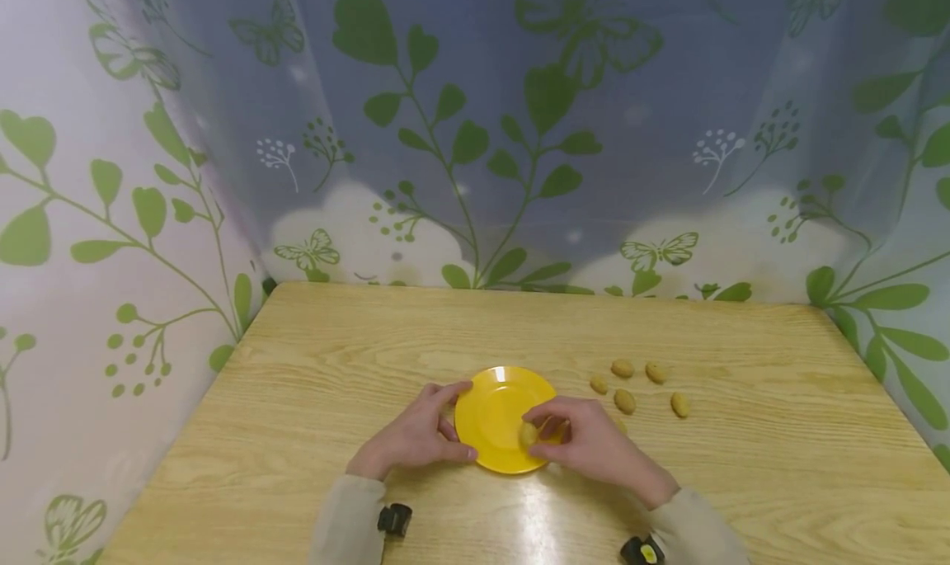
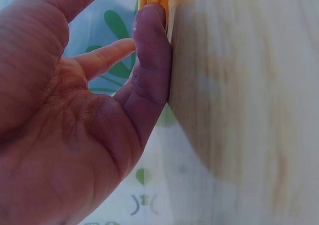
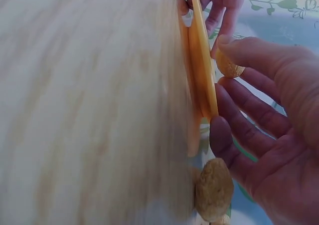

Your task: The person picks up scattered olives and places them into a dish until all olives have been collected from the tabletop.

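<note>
A round yellow plate (image 1: 491, 423) lies on the wooden table. At its left side my left hand (image 1: 416, 435) holds the rim, thumb at the near edge and fingers at the far edge. Over the plate's right part, my right hand (image 1: 597, 443) pinches a small brown potato (image 3: 229, 65) between thumb and fingertips. Seen from the right wrist, that potato is just above the plate's face, and a lower finger touches the rim. Another potato (image 3: 214, 190) lies on the table beside the right hand, partly hidden by it in the head view.
Several more small potatoes (image 1: 624, 401) are scattered on the table (image 1: 334, 342) to the right of the plate. A patterned curtain (image 1: 475, 136) with green leaves and butterflies stands behind the table's back edge and along both sides.
</note>
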`<state>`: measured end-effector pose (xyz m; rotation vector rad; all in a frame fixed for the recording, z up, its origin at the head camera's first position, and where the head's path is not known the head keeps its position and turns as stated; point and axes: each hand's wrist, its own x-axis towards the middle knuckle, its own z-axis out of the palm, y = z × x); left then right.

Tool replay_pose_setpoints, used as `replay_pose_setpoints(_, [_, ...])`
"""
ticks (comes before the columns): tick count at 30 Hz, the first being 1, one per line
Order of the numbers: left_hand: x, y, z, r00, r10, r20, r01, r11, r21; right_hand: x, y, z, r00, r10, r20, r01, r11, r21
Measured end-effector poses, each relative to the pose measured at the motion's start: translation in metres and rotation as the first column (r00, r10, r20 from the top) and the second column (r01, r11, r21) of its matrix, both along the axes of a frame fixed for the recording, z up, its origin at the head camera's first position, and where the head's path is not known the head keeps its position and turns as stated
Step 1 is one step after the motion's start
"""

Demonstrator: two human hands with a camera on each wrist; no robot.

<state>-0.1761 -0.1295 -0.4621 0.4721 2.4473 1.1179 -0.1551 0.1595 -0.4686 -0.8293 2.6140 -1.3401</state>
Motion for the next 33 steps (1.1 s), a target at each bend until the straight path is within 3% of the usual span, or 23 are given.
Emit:
replay_pose_setpoints(12, [-0.0012, 0.0014, 0.0003, 1.0, -0.001, -0.001, 0.001, 1.0, 0.021, -0.0002, -0.0077, 0.0027, 1.0, -0.005, -0.017, 0.007, 0.993, 0.118])
replay_pose_setpoints(33, [-0.0007, 0.0017, -0.0002, 1.0, 0.002, -0.012, -0.002, 1.0, 0.016, -0.0035, -0.0074, 0.0028, 1.0, 0.011, -0.021, -0.007, 0.984, 0.176])
